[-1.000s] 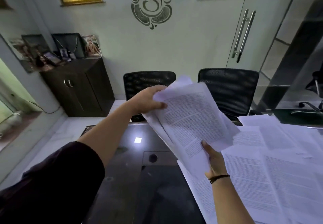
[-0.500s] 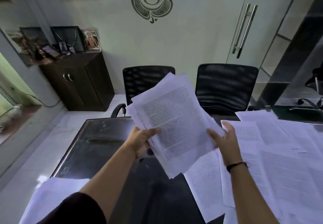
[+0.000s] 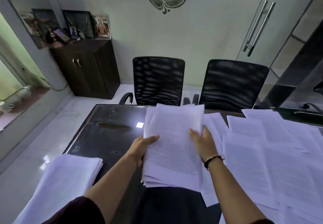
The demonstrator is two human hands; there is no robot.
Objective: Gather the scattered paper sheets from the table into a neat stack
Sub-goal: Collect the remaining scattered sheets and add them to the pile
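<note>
Mid-gather: left hand (image 3: 142, 149) grips the bundle (image 3: 173, 146) by its left edge, thumb on top; right hand (image 3: 203, 141) clamps the right edge. Bundle sits above the dark surface (image 3: 104, 136), sheets fanned and misaligned. Next, probably: square the edges, then collect the loose sheets (image 3: 272, 157) spread on the right. Another pile (image 3: 66, 180) lies near-left.

We count two black mesh chairs (image 3: 158, 81) (image 3: 233, 83) behind the counter (image 3: 104, 136), one dark cabinet (image 3: 87, 68) left of it, one neat paper pile (image 3: 64, 180) at its near-left corner, and loose sheets (image 3: 272, 162) (too overlapped to number) on its right.
</note>
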